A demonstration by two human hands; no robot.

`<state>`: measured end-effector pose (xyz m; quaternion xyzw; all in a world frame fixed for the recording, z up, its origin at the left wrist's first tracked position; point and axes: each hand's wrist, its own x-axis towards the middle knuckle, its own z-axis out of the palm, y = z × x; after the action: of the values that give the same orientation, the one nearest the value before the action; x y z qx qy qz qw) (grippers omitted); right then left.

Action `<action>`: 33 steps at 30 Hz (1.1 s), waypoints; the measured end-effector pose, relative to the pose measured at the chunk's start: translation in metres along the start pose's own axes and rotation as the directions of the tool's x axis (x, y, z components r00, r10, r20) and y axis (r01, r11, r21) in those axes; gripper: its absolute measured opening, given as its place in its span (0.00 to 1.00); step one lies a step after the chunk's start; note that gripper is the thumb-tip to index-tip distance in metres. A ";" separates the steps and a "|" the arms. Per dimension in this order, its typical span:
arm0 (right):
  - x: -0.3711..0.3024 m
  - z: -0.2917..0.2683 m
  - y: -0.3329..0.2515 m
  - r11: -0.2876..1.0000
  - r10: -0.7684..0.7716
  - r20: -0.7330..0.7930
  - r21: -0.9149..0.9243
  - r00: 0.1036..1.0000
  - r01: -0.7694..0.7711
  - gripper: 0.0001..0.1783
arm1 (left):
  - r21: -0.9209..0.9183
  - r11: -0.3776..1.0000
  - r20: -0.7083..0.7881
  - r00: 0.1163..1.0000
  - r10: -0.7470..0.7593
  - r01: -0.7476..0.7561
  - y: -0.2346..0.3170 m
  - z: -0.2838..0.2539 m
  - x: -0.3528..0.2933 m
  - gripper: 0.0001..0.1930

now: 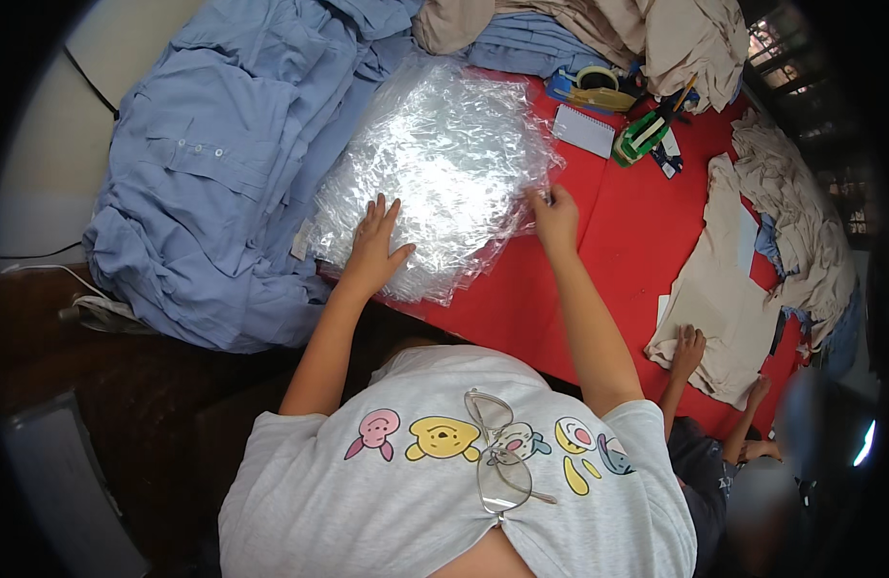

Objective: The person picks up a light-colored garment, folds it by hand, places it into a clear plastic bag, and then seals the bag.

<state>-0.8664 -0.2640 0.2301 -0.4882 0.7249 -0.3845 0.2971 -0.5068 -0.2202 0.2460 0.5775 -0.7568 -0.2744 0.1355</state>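
A stack of clear plastic bags (444,144) lies on the red-covered table (608,217), shining under the light. My left hand (375,247) rests on the stack's near left part with its fingers spread. At the right edge of the stack, my right hand (556,220) has its thumb and fingers closed on a plastic bag's edge. How many layers it pinches is too fine to tell.
Blue shirts (213,164) are heaped on the left. Beige garments (695,39) pile up at the back. A notepad (583,131) and a green tape dispenser (641,138) lie far right. Nearby, another person's hand (690,349) touches a beige garment (719,299).
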 end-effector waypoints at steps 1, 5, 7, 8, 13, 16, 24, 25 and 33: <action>0.000 -0.014 -0.006 0.980 0.046 -0.037 0.196 0.998 -0.038 0.16 | 0.040 0.999 -0.008 1.000 0.005 -0.005 0.000 0.001 0.001 0.47; -0.039 -0.133 -0.065 0.767 -0.107 -0.423 0.541 0.900 0.345 0.07 | 0.268 0.963 0.012 0.999 -0.038 0.033 -0.032 0.009 0.006 0.51; -0.079 -0.201 -0.086 0.867 -0.189 -0.640 0.247 0.745 0.432 0.07 | 0.334 0.941 -0.049 0.998 -0.032 0.046 -0.041 0.015 0.013 0.50; -0.101 -0.221 -0.095 0.867 -0.290 -0.698 0.097 0.654 0.489 0.08 | 0.346 0.935 -0.059 0.996 -0.066 0.082 -0.045 0.014 0.018 0.50; -0.197 -0.222 -0.104 0.851 -0.490 -0.474 -0.081 0.732 0.518 0.09 | 0.397 0.882 -0.029 0.964 -0.264 0.254 -0.018 0.002 0.042 0.46; -0.241 -0.189 -0.070 0.760 -0.489 -0.157 -0.560 0.858 0.330 0.10 | -0.006 1.000 -0.106 0.994 -0.007 0.006 0.027 -0.002 0.019 0.42; -0.302 -0.099 -0.040 0.919 -0.289 0.250 -0.197 0.924 0.341 0.07 | -0.782 0.361 0.599 0.772 0.213 0.508 0.191 0.059 -0.104 0.38; -0.307 -0.111 -0.042 0.921 -0.262 0.291 -0.208 0.920 0.328 0.08 | -0.774 0.329 0.610 0.777 0.155 0.542 0.187 0.071 -0.105 0.33; -0.405 -0.162 -0.004 0.995 -0.060 0.257 0.087 0.965 0.039 0.10 | -0.801 0.123 0.595 0.802 0.053 0.586 0.210 0.086 -0.137 0.21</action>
<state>-0.8544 0.1570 0.3416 -0.5397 0.6511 -0.3541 0.3992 -0.6786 -0.0301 0.3115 0.3955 -0.2849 -0.8449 0.2202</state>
